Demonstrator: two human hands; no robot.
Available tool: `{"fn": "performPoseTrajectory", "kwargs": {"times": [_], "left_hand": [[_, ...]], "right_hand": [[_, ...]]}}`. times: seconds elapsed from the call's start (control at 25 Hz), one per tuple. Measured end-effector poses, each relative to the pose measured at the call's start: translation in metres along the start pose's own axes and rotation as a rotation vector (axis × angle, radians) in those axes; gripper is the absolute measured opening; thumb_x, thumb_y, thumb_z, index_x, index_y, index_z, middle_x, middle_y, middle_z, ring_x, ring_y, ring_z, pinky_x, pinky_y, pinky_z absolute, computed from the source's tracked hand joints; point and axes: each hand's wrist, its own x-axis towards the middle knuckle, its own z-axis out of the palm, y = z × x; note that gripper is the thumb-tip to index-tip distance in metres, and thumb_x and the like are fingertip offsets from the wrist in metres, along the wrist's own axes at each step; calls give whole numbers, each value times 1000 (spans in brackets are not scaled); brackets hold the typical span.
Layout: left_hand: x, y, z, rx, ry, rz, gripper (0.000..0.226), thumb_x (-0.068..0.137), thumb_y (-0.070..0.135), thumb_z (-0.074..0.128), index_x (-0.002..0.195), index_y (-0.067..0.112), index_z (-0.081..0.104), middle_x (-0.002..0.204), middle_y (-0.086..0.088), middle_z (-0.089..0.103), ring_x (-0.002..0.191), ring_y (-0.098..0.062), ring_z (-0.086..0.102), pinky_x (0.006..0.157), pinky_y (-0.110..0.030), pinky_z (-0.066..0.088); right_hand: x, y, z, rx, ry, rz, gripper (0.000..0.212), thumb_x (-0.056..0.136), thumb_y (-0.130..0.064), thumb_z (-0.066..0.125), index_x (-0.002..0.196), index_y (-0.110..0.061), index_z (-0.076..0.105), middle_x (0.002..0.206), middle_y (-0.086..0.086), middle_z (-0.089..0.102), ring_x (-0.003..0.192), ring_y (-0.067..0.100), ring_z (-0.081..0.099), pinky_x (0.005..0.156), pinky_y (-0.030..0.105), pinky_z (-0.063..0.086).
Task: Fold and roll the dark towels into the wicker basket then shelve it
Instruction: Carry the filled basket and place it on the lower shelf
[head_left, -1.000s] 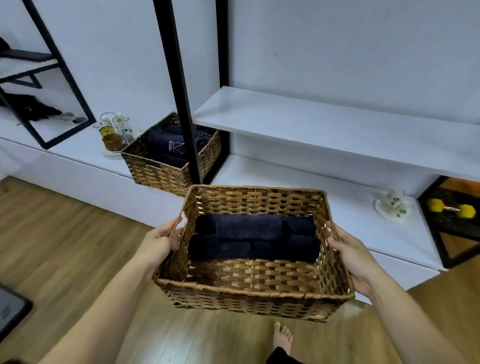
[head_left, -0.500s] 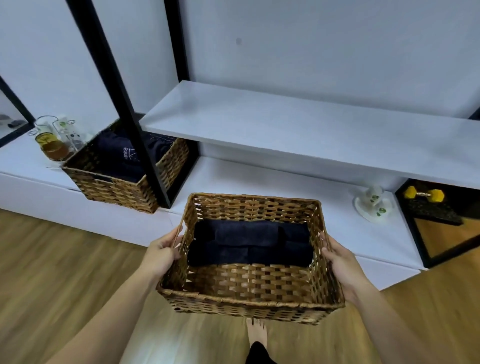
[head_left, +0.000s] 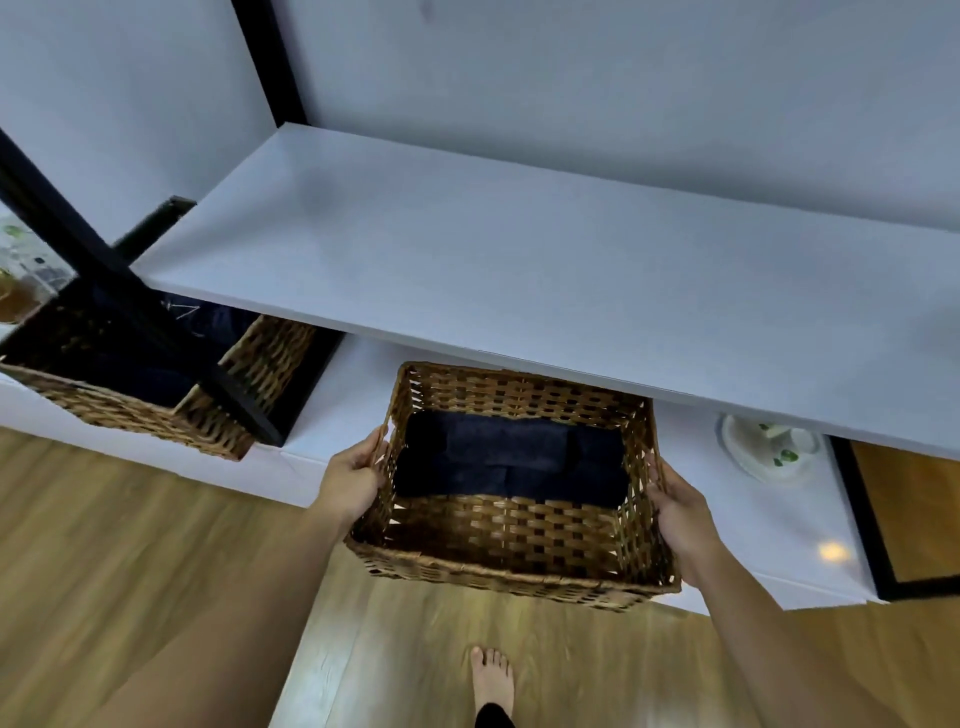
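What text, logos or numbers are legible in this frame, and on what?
None legible.
Pale mark on the dark towel in the second basket: too blurred to read.
Wicker basket held by left hand and right hand, and its dark towels: no markings.

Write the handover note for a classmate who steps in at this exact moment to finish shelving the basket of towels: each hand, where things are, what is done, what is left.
Left hand: grips the left rim of the wicker basket.
Right hand: holds the basket's right side, fingers curled round its edge.
The basket is held in the air, its far edge at the gap under the upper white shelf and over the lower shelf.
Dark towels: rolled and packed along the far side of the basket.
A second basket with dark towels sits on the lower shelf to the left.
Done: towels rolled and loaded.
Left: set the basket on a shelf and let go.
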Motion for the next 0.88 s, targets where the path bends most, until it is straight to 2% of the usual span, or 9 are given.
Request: {"fn": "performPoseTrajectory", "kwargs": {"times": [0.12,0.24,0.32,0.4,0.48,0.6,0.72,0.8,0.88], "left_hand": [[23,-8,14,23,27,-9,53,100,-5,52,137,33,56,104,23,63,107,-4,59,86,-13,44],[45,-8,19,65,23,-7,60,99,-12,47,146,26,51,135,6,60,125,-9,54,101,-21,45],[64,0,25,125,28,16,60,99,-10,45,152,19,43,149,-1,51,139,-17,47,111,-27,38],[78,6,34,233,16,49,59,102,5,50,157,18,32,156,0,42,142,-21,43,109,-24,34],[80,4,39,346,8,71,68,102,25,56,160,21,22,162,1,33,146,-23,38,116,-34,33],[60,-7,36,528,38,204,79,98,45,58,161,21,17,165,-1,26,151,-23,25,122,-41,27],[26,-21,35,788,89,340,87,94,66,48,161,21,17,169,0,13,156,-19,7,126,-43,14],[0,-37,41,911,119,458,81,96,67,40,160,21,22,170,-2,5,156,-18,-7,126,-44,2],[-27,-59,54,992,140,597,66,102,58,33,156,21,33,170,-4,2,155,-19,-13,126,-48,2]], "right_hand": [[22,8,-1,-30,20,-29,46,107,-15,43,122,-55,61,137,-16,61,129,12,54,114,43,40],[43,-3,3,-54,37,-67,44,107,-13,42,141,-39,54,139,-16,57,127,10,54,113,36,40],[61,-12,8,-123,41,-85,42,107,-15,41,143,-32,53,137,-10,58,125,16,56,112,38,41],[74,-18,13,-247,59,-114,41,106,-17,38,144,-26,51,139,1,58,128,26,55,111,39,40],[77,-18,16,-360,66,-126,42,106,-19,40,149,-17,43,146,9,52,134,31,49,107,35,37],[63,-12,15,-446,78,-228,50,104,-28,49,151,-17,38,147,12,46,137,30,44,107,35,35],[28,3,17,-626,143,-314,64,98,-43,56,153,-17,33,154,14,35,141,35,33,113,47,32],[-5,19,25,-838,218,-431,69,96,-50,55,154,-18,33,160,14,26,145,36,24,115,53,28],[-37,37,37,-986,214,-599,63,98,-47,52,153,-22,36,163,13,23,149,35,21,116,53,25]]}}
